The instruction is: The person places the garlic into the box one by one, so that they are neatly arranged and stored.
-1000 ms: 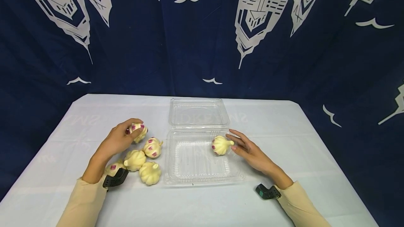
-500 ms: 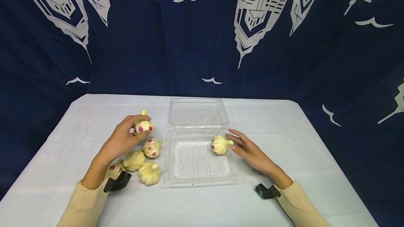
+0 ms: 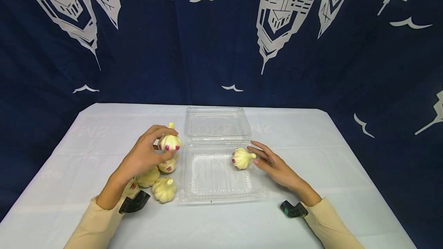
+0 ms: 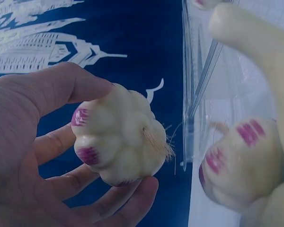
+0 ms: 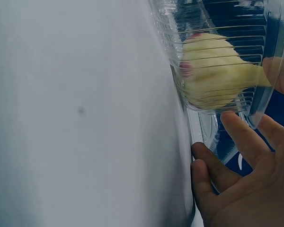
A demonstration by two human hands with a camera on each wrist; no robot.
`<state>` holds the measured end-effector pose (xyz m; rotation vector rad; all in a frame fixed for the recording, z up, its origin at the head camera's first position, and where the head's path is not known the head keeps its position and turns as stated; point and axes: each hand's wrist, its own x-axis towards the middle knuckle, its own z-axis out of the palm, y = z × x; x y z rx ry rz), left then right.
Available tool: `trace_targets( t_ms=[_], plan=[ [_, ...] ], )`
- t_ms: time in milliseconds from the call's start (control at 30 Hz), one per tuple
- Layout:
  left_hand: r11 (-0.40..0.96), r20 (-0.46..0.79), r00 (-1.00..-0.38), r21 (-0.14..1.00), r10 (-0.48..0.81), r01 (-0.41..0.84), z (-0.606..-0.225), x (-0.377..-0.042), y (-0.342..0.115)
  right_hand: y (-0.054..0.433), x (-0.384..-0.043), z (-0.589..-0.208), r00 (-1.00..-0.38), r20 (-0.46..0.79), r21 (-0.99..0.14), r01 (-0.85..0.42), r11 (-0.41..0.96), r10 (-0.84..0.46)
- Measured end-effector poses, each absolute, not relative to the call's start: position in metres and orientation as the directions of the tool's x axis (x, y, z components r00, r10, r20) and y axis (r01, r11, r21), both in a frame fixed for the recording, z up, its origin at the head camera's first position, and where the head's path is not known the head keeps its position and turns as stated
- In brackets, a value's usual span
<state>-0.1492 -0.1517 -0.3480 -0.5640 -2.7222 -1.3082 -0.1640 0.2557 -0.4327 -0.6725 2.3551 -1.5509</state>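
My left hand (image 3: 152, 149) holds a garlic bulb (image 3: 169, 142) between thumb and fingers, its pale stem pointing up and its base marked with purple. In the left wrist view the root tuft of that garlic bulb (image 4: 116, 137) faces the camera. Inside the clear hinged container (image 3: 204, 197), near its right wall, lies another garlic bulb (image 3: 241, 158) with its stem pointing right. My right hand (image 3: 277, 168) stays by that wall with fingers extended and thumb close to the stem. The right wrist view shows this bulb (image 5: 210, 71) through the ribbed plastic wall.
Left of the container several garlic bulbs (image 3: 164, 190) lie grouped on the white table (image 3: 221, 226), partly under my left wrist. The container's lid (image 3: 218, 124) lies folded back behind the tray. A dark blue printed cloth (image 3: 214, 41) hangs behind the table.
My left hand has lifted its garlic bulb and carried it right, toward the container's left edge, tipping the stem upward. The right hand and the bulb inside the container have stayed in place.
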Motion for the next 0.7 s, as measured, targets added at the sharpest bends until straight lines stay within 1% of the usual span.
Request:
trace_targets(
  t_ms=[267,567,700],
  plan=[
    [0.573,0.205,-0.915,0.727,0.346,0.380,-0.349,-0.152,-0.135,0.256,-0.164,-0.434,-0.865,0.036,-0.909,-0.236,0.342,-0.500],
    [0.515,0.266,-0.858,0.708,0.439,0.482,-0.352,-0.158,-0.116,0.257,-0.164,-0.435,-0.867,0.042,-0.910,-0.239,0.339,-0.497],
    [0.525,0.277,-0.836,0.673,0.474,0.521,-0.350,-0.159,-0.105,0.257,-0.165,-0.434,-0.866,0.042,-0.911,-0.238,0.337,-0.498]
  ],
)
